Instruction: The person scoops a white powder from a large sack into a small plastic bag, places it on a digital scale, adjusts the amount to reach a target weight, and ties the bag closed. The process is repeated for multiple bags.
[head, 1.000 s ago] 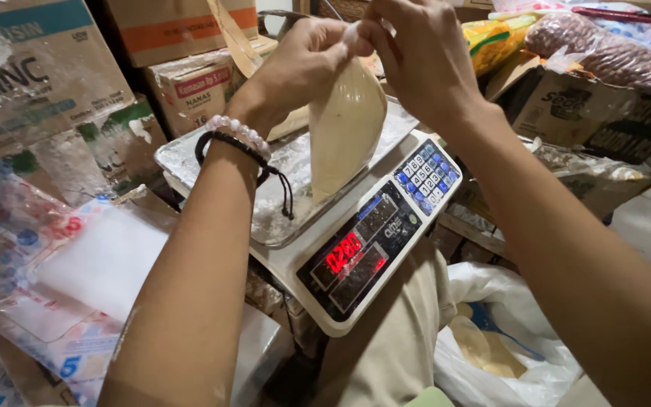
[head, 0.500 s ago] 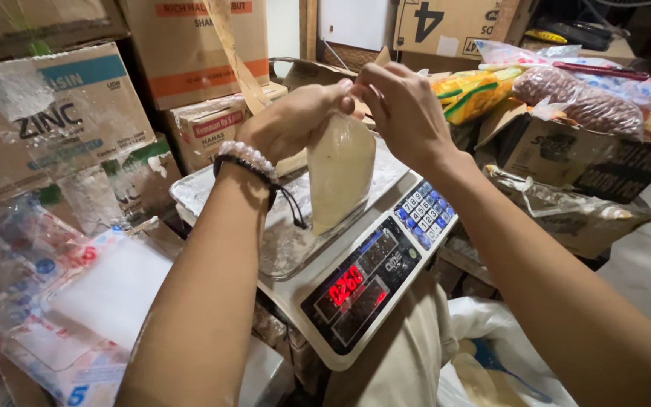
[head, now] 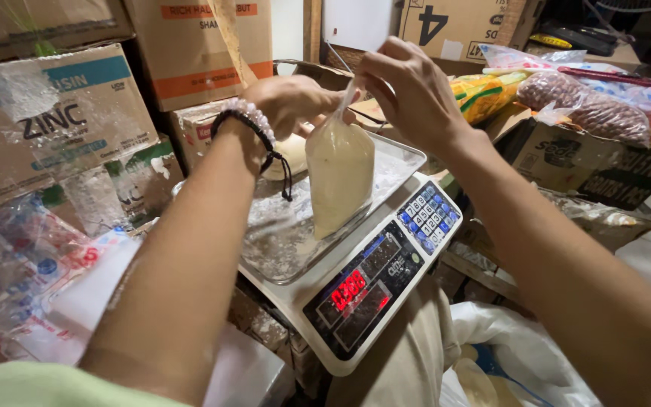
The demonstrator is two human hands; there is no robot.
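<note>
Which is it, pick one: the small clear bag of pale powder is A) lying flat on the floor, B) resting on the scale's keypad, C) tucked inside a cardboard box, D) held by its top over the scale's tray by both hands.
D: the left hand and right hand pinch the top of the bag, which hangs upright with its bottom on the scale's tray.

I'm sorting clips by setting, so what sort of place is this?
Most likely the stockroom or packing corner of a small shop. Stacked cardboard boxes line the back, a digital weighing scale carries a clear bag of pale powder gripped by both hands, and bagged dry goods lie to the right.
</note>
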